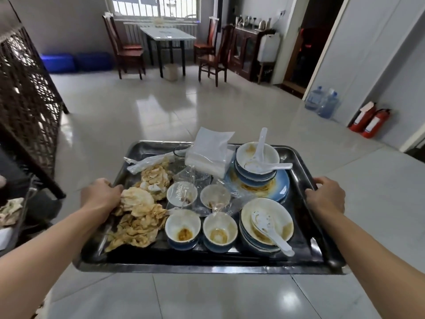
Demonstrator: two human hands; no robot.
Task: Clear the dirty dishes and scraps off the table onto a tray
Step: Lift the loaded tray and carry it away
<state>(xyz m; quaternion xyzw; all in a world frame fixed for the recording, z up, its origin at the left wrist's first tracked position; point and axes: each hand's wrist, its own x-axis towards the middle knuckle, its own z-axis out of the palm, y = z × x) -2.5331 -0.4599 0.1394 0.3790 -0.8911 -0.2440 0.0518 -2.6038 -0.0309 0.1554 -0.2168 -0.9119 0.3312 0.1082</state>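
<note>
The tray is up off any worktop, carried between both hands over the glossy tiled floor. The left hand is clamped on the left rim, fingers curled over the edge right beside the scraps. The right hand is clamped on the right rim, thumb on top. The tray is a shallow rectangle of dark, shiny metal with rounded corners.

Nearest the person, two small cups stand side by side, white inside, blue outside, each with brown dregs at the bottom. To their right sits a stack of bowls, smeared with sauce, a white plastic spoon lying in the top one. On the left side lies a heap of crumpled, stained tissues, wrinkled and yellow-brown. Behind the cups are two more small cups, with clear crinkled plastic wrap over and around them.

Farther back, a blue plate carries a second stack of bowls, two white spoons resting in the top one. Beside it, a soft clear pack of napkins stands at the far edge.

Across the room, a pale table with red wooden chairs stands under a window.
</note>
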